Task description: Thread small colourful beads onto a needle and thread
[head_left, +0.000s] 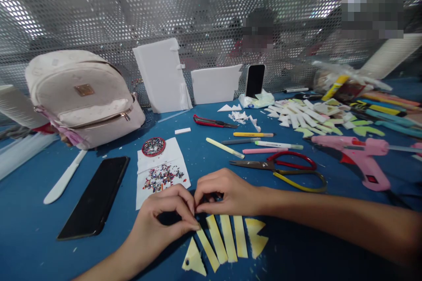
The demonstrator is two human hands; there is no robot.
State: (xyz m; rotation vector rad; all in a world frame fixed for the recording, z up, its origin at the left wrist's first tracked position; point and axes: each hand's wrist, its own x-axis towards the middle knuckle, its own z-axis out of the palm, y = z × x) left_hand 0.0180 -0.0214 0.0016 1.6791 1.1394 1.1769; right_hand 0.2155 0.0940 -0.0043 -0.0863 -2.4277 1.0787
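My left hand [165, 215] is closed in a pinch, thumb and fingertips at the upper end of a yellow strip [208, 250]. Against it, my right hand [226, 193] pinches at the same spot. Whatever sits between the fingers of either hand is too small or hidden to make out. Beside that strip, several more yellow strips [228, 238] lie in a fanned row. A yellow triangle with a dark eye hole [194, 258] is at their left, and a notched yellow tail piece [256, 238] at their right, forming a fish-skeleton shape.
Colourful gems [165, 178] lie on white paper [142, 193] below a red-rimmed dish [153, 146]. Nearby are a black phone [95, 197], white knife [64, 180], markers [253, 134], scissors [252, 164], box cutter [211, 121], pink glue gun [356, 149], foam scraps [306, 114] and backpack [82, 96].
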